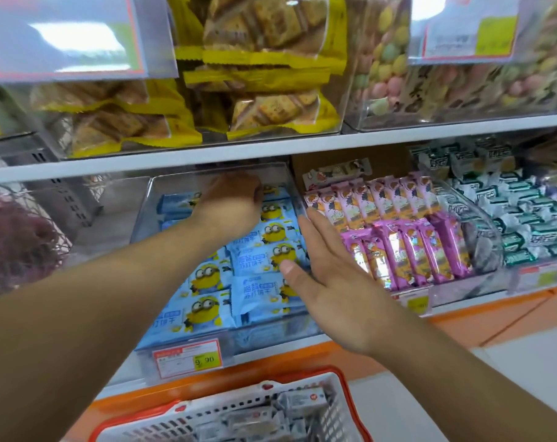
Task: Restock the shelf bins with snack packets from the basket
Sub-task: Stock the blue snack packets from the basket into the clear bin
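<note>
Deep at the back of the clear bin (162, 199), the left hand (229, 202) is curled down over the blue packets (264, 260); its fingertips are hidden, so whether it pinches one I cannot tell. The right hand (331, 285) hovers flat, fingers straight and together, along the bin's right edge, holding nothing. Outward now: roughly ten blue packets show, lying in two rough columns, so this bin looks well filled. Just beside it sit the pink packets (407, 247) in two rows, about eight behind and six in front. Below, the basket (340, 397) holds several silvery packets (267, 416), too blurred to count, so I judge restocking to be partway, with more to shelve.
</note>
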Motion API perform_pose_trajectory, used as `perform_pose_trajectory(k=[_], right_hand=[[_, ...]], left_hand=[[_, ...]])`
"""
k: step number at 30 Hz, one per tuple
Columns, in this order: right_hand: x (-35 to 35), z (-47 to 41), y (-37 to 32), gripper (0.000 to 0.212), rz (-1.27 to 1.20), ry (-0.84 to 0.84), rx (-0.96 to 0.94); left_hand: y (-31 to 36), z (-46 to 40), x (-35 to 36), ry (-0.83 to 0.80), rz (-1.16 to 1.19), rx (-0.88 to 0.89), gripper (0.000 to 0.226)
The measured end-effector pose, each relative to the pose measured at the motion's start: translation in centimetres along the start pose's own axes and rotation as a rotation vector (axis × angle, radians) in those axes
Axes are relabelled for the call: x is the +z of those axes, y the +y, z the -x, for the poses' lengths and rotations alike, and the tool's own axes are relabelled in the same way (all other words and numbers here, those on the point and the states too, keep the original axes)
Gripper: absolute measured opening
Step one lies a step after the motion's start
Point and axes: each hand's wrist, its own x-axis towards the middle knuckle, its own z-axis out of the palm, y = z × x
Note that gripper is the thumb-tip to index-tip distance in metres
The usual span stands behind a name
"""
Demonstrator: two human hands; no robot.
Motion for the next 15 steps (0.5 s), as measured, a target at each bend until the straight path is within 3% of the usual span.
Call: perform_pose_trajectory(k=[4, 9, 12, 15], right_hand=[[-0.1, 0.0, 0.0, 0.079, 0.016, -0.002, -0.016], [-0.7, 0.7, -0.4, 0.077, -0.021, 0.035, -0.029], [-0.6, 2.1, -0.8, 0.074, 0.058, 0.150, -0.100], [0.0, 4.5, -1.5, 0.057, 0.188, 0.302, -0.198]], left_hand=[[0.6, 1.7, -1.4, -0.071, 0.010, 0.012, 0.027], [2.0, 7.6, -5.0, -0.008, 0.097, 0.080, 0.035], [2.4, 13.1, -6.8, 0.037, 0.166, 0.118, 0.034], [2.8, 19.8, -8.9, 0.107, 0.215, 0.127, 0.026]])
